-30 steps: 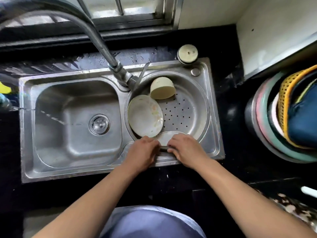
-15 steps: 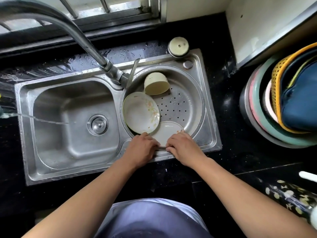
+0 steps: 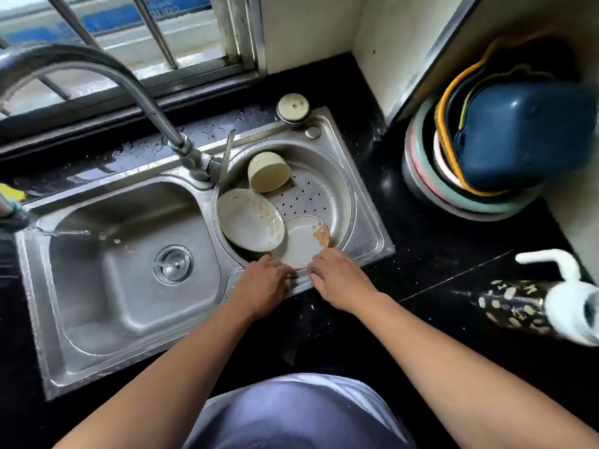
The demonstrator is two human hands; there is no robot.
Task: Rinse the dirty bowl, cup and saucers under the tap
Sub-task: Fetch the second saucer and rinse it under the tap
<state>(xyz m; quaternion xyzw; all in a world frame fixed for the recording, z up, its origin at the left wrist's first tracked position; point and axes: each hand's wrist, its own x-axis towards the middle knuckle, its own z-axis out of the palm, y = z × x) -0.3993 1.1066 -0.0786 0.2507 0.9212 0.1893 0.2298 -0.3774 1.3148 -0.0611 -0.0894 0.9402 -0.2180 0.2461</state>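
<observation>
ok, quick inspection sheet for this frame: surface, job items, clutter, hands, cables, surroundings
Surface: black countertop, wet behind the steel double sink; a thin stream of water enters the left basin from the left edge.
Job's things: cream cup on its side, floral saucer and orange-stained saucer, all in the round perforated right basin; floral saucer overlaps the stained one.
Clutter: stacked plastic basins and a patterned bottle on the right.
Hands: left hand and right hand at the stained saucer's near rim, fingers curled; grip unclear.
Cables: nothing seen.
Surroundings: tap, barred window, corner wall.
</observation>
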